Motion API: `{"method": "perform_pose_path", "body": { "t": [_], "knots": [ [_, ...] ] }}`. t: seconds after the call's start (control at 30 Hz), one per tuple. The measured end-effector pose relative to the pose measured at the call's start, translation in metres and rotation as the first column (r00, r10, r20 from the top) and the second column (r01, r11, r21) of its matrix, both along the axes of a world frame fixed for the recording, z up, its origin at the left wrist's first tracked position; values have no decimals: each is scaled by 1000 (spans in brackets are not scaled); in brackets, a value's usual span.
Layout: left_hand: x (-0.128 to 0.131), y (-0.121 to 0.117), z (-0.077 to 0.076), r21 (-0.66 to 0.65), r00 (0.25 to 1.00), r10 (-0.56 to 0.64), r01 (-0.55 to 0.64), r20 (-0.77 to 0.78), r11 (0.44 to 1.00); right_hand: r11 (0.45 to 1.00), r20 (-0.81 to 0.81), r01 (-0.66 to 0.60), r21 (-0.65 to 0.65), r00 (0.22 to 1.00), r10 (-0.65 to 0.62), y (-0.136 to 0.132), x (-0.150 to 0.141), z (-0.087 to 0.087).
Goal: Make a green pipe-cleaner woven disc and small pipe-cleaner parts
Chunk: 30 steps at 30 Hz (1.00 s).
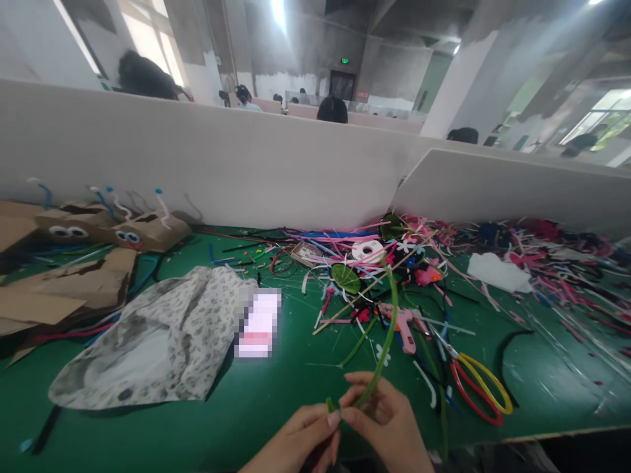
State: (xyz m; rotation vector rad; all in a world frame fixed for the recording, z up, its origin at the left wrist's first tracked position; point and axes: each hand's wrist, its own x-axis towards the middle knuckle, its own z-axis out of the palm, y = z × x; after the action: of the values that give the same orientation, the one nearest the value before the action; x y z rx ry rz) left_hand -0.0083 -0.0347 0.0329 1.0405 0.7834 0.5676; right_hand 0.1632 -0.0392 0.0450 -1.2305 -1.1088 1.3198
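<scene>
A long green pipe cleaner curves upward out of my right hand, whose fingers are closed around its lower part. My left hand pinches the same pipe cleaner near its short end, with fingertips close to those of the right. The exact spot between the fingertips is partly hidden. Beyond the hands lie a pink glue gun, a small white flower shape and a round green disc. Scissors with red and yellow handles rest to the right of my right hand.
A patterned cloth and a blurred phone-like screen lie left. Cardboard boxes with googly eyes stand at the back left. Pipe cleaners and scraps crowd the back right, before a white partition. Several people sit beyond it.
</scene>
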Motion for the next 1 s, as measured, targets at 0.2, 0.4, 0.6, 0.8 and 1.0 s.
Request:
{"method": "perform_pose_path", "body": {
  "t": [0.2, 0.4, 0.6, 0.8, 1.0],
  "knots": [
    [7, 4, -9, -195, 972, 174, -142, 160, 970, 996, 31, 26, -80, 999, -24, 2, 0, -2],
    [4, 6, -19, -86, 975, 182, -171, 131, 981, 998, 113, 64, -19, 992, -62, 0, 4, -7],
    [3, -8, -19, 110, 966, 256, -250, -36, 962, 987, 100, 139, -86, 987, -130, -9, -4, -13],
    [0, -13, -28, 279, 960, 259, -221, -105, 935, 956, 33, 278, -97, 961, -276, -21, -23, -3],
    [-1, -21, -25, 268, 951, 266, -219, -154, 938, 970, -6, 231, -75, 973, -232, -32, -29, -7]
  ]
}}
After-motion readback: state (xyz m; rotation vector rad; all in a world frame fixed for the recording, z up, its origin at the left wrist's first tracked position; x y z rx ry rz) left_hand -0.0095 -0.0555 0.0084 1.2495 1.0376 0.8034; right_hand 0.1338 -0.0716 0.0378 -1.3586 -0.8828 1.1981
